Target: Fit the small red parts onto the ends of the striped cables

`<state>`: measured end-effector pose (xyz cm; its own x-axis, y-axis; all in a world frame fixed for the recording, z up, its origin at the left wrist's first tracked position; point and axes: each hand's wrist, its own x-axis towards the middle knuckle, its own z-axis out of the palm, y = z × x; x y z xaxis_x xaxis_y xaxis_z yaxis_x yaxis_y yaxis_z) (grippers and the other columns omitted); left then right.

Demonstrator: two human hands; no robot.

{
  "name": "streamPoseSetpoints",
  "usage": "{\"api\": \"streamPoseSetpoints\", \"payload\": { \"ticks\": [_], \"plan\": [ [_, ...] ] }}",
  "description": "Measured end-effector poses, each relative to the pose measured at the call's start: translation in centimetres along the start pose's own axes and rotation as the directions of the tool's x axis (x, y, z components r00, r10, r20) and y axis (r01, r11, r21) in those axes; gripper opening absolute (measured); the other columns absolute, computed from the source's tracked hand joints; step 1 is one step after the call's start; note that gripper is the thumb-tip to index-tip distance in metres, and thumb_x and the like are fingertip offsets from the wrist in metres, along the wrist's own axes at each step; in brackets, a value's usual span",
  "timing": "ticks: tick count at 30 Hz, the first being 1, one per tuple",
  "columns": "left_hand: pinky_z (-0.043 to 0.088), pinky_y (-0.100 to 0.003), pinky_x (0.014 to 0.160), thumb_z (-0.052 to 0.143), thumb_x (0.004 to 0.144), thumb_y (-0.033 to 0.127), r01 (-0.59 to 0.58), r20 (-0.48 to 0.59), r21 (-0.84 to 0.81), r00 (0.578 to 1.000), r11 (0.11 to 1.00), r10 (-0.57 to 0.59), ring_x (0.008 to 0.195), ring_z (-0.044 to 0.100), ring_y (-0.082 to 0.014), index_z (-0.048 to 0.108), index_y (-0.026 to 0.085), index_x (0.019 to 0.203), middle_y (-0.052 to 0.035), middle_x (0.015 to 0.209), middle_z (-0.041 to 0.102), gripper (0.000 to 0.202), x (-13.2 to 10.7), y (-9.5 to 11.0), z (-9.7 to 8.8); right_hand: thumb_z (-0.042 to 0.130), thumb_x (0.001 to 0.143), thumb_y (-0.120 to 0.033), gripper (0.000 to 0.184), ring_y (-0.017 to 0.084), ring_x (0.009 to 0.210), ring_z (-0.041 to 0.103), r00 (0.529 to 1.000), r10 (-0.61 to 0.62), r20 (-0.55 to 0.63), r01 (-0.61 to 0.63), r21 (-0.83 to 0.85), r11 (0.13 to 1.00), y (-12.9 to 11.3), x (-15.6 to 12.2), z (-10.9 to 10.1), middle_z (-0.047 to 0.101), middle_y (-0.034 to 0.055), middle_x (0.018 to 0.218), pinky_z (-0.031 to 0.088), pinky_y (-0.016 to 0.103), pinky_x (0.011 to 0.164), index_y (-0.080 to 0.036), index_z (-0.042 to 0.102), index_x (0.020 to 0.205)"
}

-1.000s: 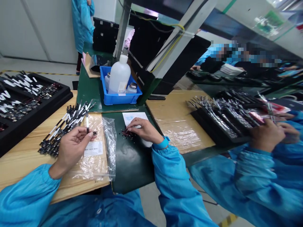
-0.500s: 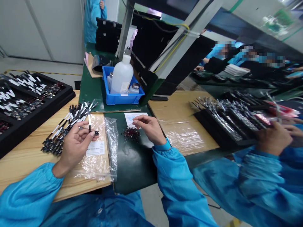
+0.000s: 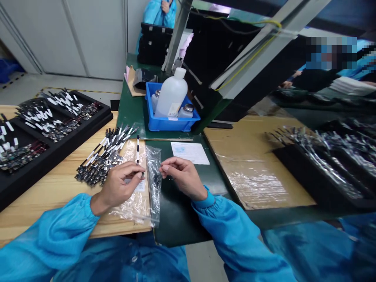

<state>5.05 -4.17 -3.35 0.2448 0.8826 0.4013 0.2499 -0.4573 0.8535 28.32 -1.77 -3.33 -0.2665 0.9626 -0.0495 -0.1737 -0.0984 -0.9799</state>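
My left hand [image 3: 125, 182] pinches a small module on a black-and-white flex cable [image 3: 138, 149]; its strip stands upright above my fingers. Just to the right, my right hand [image 3: 183, 176] has thumb and forefinger pressed together; whatever sits between the tips is too small to make out. A gap separates the two hands. Beside my left hand a heap of similar flex cable modules [image 3: 98, 158] rests on the wooden board. Beneath my hands lies a clear plastic bag [image 3: 154, 184]. The dark heap of tiny parts is mostly hidden behind my right hand.
A black foam tray [image 3: 85, 135] of boards and cables stands at left. Behind are a blue bin [image 3: 173, 124] with a white bottle [image 3: 172, 94] and a paper slip [image 3: 190, 152]. Cardboard [image 3: 258, 176] and another loaded black tray [image 3: 302, 168] lie right, near a blue-clad person.
My right hand has moved down, closer to my left, covering the tiny parts. My left hand has turned the module, its strip still upright. The view has swung left.
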Motion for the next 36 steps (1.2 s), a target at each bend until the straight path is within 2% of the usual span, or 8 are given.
{"api": "streamPoseSetpoints", "payload": {
  "ticks": [3,10,13,16,19,21,25,36],
  "plan": [
    [0.057,-0.025,0.067,0.065,0.089,0.017,-0.044,0.045,0.089,0.998,0.995,0.04,0.082,0.069,-0.0164,0.075,0.017,0.101,-0.0071,0.09,0.072,0.015,0.1,0.3,-0.1,0.08,0.08,-0.032,0.018,0.011,0.063,0.066,1.0,0.002,0.018,-0.002,-0.023,1.0,0.2,0.0,0.6,0.077,0.0047,0.079,0.054,0.026,0.064,-0.017,0.074,0.088],
    [0.051,-0.027,0.069,0.065,0.09,0.017,-0.05,0.04,0.076,0.998,0.996,0.047,0.074,0.068,-0.0156,0.073,0.016,0.088,-0.0058,0.082,0.073,0.008,0.3,0.2,0.1,0.077,0.083,-0.033,0.016,0.012,0.064,0.065,0.998,-0.03,0.057,0.036,-0.102,0.994,0.2,-0.2,1.3,0.075,0.0038,0.077,0.055,0.027,0.066,-0.018,0.073,0.088],
    [0.05,-0.028,0.068,0.064,0.09,0.016,-0.055,0.039,0.087,0.998,0.995,0.051,0.071,0.066,-0.0152,0.07,0.016,0.086,-0.0048,0.079,0.071,0.007,0.3,0.2,0.0,0.074,0.085,-0.03,0.02,0.015,0.078,0.067,0.985,-0.164,0.053,0.172,-0.226,0.959,0.0,-0.5,1.3,0.074,0.0067,0.093,0.056,0.032,0.075,-0.018,0.071,0.101],
    [0.049,-0.028,0.068,0.064,0.089,0.014,-0.082,0.073,0.1,0.995,0.992,0.075,0.073,0.065,-0.0154,0.069,0.017,0.088,-0.0047,0.08,0.069,0.006,0.2,0.3,0.0,0.073,0.084,-0.026,0.04,0.022,0.102,0.064,0.903,-0.408,0.135,0.424,-0.429,0.797,-0.3,-0.8,1.6,0.067,0.0123,0.119,0.055,0.039,0.089,-0.02,0.064,0.122],
    [0.049,-0.027,0.069,0.063,0.089,0.012,-0.11,0.112,0.102,0.989,0.989,0.098,0.073,0.065,-0.015,0.069,0.017,0.089,-0.0045,0.081,0.069,0.008,0.1,0.4,0.0,0.071,0.086,-0.022,0.036,0.025,0.11,0.062,0.798,-0.539,0.27,0.588,-0.544,0.599,-0.3,-0.9,2.0,0.067,0.0135,0.119,0.052,0.044,0.094,-0.02,0.064,0.121],
    [0.05,-0.027,0.069,0.063,0.089,0.01,-0.128,0.124,0.097,0.986,0.987,0.115,0.073,0.065,-0.0144,0.069,0.017,0.09,-0.0043,0.081,0.069,0.009,0.1,0.3,0.1,0.067,0.09,-0.02,0.025,0.023,0.101,0.064,0.759,-0.562,0.328,0.634,-0.57,0.523,-0.1,-0.8,2.3,0.071,0.0114,0.107,0.053,0.042,0.089,-0.02,0.066,0.114],
    [0.051,-0.027,0.069,0.064,0.088,0.011,-0.154,0.114,0.117,0.983,0.981,0.14,0.073,0.066,-0.0152,0.07,0.017,0.09,-0.0053,0.082,0.071,0.009,0.0,0.2,0.2,0.061,0.093,-0.016,0.012,0.019,0.078,0.061,0.735,-0.558,0.385,0.662,-0.585,0.469,0.5,-0.7,2.5,0.072,0.0066,0.085,0.051,0.035,0.074,-0.019,0.069,0.103],
    [0.052,-0.024,0.071,0.063,0.088,0.011,-0.193,0.126,0.231,0.978,0.953,0.168,0.074,0.068,-0.0148,0.071,0.018,0.089,-0.0033,0.082,0.071,0.01,-0.1,0.1,0.1,0.058,0.094,-0.02,0.009,0.017,0.073,0.059,0.737,-0.543,0.402,0.652,-0.636,0.414,0.9,-1.0,2.8,0.072,0.0055,0.081,0.051,0.032,0.075,-0.019,0.067,0.093]
  ]
}}
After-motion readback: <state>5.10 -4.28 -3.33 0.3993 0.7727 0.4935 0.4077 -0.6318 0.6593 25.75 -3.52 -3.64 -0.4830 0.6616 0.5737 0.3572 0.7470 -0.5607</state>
